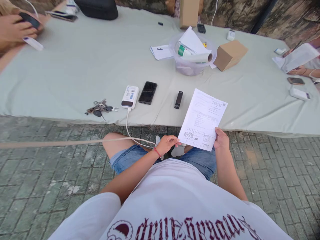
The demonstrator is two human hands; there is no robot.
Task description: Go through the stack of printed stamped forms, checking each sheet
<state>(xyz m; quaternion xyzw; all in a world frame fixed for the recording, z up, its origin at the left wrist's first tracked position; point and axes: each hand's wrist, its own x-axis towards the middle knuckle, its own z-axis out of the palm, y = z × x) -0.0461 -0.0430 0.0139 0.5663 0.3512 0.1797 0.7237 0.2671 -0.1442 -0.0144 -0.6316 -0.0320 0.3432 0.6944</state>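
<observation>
Printed sheet [203,118], one, held tilted by the near edge of the table [95,73]. Left hand [168,144]: fingertips pinching the sheet's lower left corner. Right hand [221,139]: thumb and fingers pinching its right edge, low down. Step in hand, as judged: looking over the page; the next move calls for even pinches, paper uncreased. Left of the sheet: black stapler-like item [178,100], dark phone [148,93], white power bank [129,96]. Beyond the sheet: translucent tub [186,68]; brown carton [231,56].
</observation>
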